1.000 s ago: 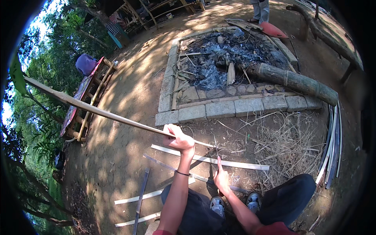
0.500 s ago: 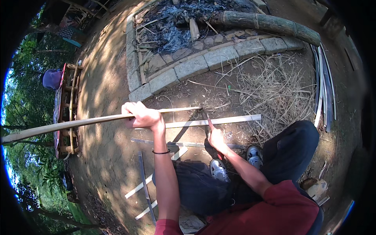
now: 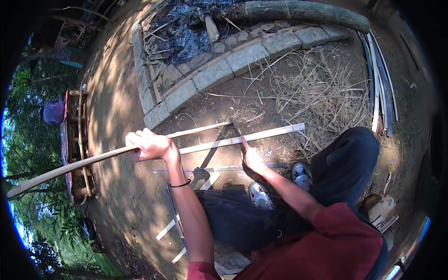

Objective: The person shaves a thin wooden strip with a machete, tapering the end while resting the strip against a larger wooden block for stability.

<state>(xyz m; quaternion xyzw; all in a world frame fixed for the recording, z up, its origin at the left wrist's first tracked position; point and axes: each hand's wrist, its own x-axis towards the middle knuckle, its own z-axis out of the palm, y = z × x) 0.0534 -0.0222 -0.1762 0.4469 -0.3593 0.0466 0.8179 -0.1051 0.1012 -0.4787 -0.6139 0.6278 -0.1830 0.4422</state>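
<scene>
The bare dirt ground (image 3: 116, 93) runs under everything, sunlit and patched with shade. Beyond both hands sits a fire pit (image 3: 186, 32) full of grey ash, edged by a stone block border (image 3: 219, 70), with a thick green bamboo log (image 3: 298, 10) lying across its far side. Past the right hand lies a spread of dry straw (image 3: 322, 93), and further right a bundle of split slats (image 3: 380, 79). Out to the left of the left hand stands a wooden frame (image 3: 77, 144). The long bamboo strip (image 3: 84, 161) is pale, thin and slightly bowed; it reaches from far left, through the left hand (image 3: 150, 145), which is closed in a full fist around it, to its end just beyond the right hand (image 3: 252, 158). That hand is wrapped around a dark blade (image 3: 238, 135) set against the strip's end. A flat pale slat (image 3: 242, 138) lies on the ground just beside the right hand, with more slats (image 3: 186, 205) nearer the person's grey shoes (image 3: 261, 196)
</scene>
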